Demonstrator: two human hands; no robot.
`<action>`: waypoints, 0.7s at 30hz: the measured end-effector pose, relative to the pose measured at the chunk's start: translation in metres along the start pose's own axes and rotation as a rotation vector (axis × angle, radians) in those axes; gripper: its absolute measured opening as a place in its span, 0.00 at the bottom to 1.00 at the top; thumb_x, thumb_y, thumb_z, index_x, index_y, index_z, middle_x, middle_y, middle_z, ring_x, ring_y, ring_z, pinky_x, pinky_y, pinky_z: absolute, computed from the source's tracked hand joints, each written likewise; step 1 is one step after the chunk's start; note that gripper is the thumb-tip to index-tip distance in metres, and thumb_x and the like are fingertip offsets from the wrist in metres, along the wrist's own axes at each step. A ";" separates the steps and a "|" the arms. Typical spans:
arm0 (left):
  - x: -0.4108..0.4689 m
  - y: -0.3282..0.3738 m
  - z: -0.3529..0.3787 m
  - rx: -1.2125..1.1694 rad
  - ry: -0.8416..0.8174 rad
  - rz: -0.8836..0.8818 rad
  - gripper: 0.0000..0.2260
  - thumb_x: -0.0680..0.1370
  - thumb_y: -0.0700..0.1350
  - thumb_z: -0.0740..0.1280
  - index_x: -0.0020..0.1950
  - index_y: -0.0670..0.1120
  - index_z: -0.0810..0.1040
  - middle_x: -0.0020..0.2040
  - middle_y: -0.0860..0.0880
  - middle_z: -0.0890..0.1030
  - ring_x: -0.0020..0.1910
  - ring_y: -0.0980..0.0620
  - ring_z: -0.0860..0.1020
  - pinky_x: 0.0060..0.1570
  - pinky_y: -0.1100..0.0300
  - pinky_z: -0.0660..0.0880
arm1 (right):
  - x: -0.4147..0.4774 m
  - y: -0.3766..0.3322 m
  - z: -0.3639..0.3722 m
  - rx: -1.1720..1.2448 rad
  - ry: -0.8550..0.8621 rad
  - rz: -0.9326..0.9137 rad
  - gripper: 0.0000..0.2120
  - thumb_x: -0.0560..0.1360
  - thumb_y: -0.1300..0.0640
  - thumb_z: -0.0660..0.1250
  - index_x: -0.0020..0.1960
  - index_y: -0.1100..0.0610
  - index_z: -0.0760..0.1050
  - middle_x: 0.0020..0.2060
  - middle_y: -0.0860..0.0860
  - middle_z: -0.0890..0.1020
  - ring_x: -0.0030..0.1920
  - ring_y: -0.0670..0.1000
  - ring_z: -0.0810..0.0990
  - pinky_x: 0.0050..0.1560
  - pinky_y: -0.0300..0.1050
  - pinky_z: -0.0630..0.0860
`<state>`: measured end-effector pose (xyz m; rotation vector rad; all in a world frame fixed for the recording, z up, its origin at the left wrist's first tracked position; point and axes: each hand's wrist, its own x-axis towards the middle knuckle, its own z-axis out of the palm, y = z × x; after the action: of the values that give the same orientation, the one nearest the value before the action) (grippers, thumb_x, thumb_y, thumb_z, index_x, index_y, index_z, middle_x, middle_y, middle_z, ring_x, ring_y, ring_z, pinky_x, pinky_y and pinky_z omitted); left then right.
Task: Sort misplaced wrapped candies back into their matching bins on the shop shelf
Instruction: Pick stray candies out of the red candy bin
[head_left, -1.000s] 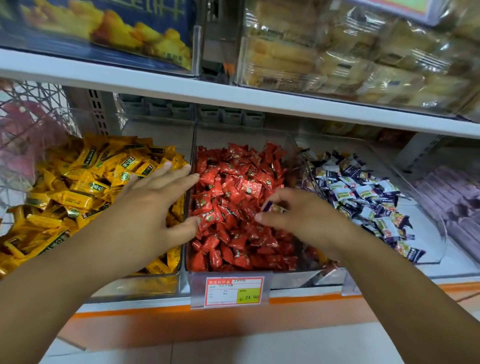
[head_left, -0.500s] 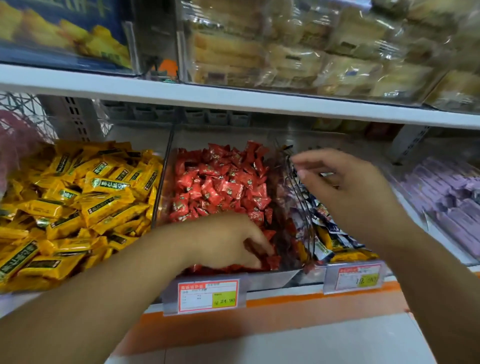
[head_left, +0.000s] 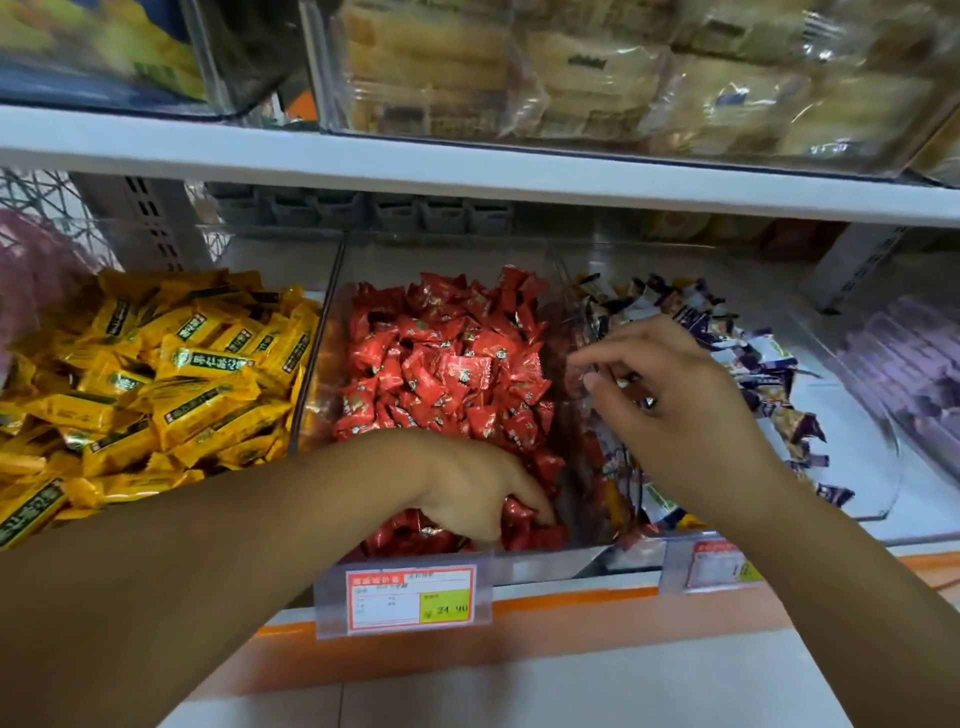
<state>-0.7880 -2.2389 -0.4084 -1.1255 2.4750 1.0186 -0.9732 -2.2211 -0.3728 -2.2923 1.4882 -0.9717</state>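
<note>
Three clear bins stand side by side on the shelf: yellow wrapped candies (head_left: 156, 384) on the left, red wrapped candies (head_left: 452, 364) in the middle, purple-and-white wrapped candies (head_left: 753, 358) on the right. My left hand (head_left: 467, 488) reaches into the front of the red bin (head_left: 540, 558), its fingers curled down among the red wrappers and closing round one. My right hand (head_left: 675, 410) hovers over the left side of the purple-and-white bin (head_left: 857, 499), just past the divider. Its fingers are spread and loosely bent, with nothing plainly held.
A price tag (head_left: 410, 597) hangs on the red bin's front, and a second tag (head_left: 719, 566) to its right. The shelf above (head_left: 467, 171) carries bins of packaged biscuits (head_left: 597, 73). Purple packets (head_left: 904, 374) lie far right, pink netted goods (head_left: 31, 270) far left.
My right hand carried a purple candy out of the red bin to the purple-and-white bin, and its fingers have spread. My left hand left the yellow bin's edge and dug into the red candies.
</note>
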 end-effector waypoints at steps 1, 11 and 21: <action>0.000 0.000 0.000 -0.009 -0.003 0.000 0.20 0.77 0.42 0.68 0.68 0.49 0.75 0.64 0.51 0.78 0.61 0.54 0.76 0.53 0.67 0.70 | 0.000 0.000 0.001 -0.003 0.001 0.002 0.09 0.77 0.54 0.64 0.55 0.49 0.80 0.51 0.38 0.71 0.53 0.36 0.72 0.53 0.25 0.67; -0.016 0.001 -0.023 -0.086 0.192 -0.041 0.19 0.74 0.47 0.72 0.65 0.55 0.77 0.64 0.56 0.76 0.59 0.55 0.75 0.62 0.59 0.72 | -0.002 -0.001 0.000 -0.004 -0.006 0.000 0.09 0.77 0.56 0.65 0.54 0.51 0.81 0.52 0.42 0.72 0.54 0.37 0.73 0.54 0.26 0.68; -0.069 -0.006 -0.080 0.221 0.497 -0.223 0.28 0.75 0.51 0.71 0.70 0.67 0.66 0.73 0.59 0.66 0.66 0.63 0.69 0.56 0.72 0.63 | 0.000 -0.002 -0.003 -0.012 -0.019 0.000 0.08 0.77 0.55 0.65 0.54 0.49 0.81 0.53 0.37 0.71 0.55 0.35 0.72 0.53 0.24 0.67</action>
<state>-0.7311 -2.2570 -0.3205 -1.6910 2.6455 0.4242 -0.9737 -2.2199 -0.3700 -2.3030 1.4905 -0.9408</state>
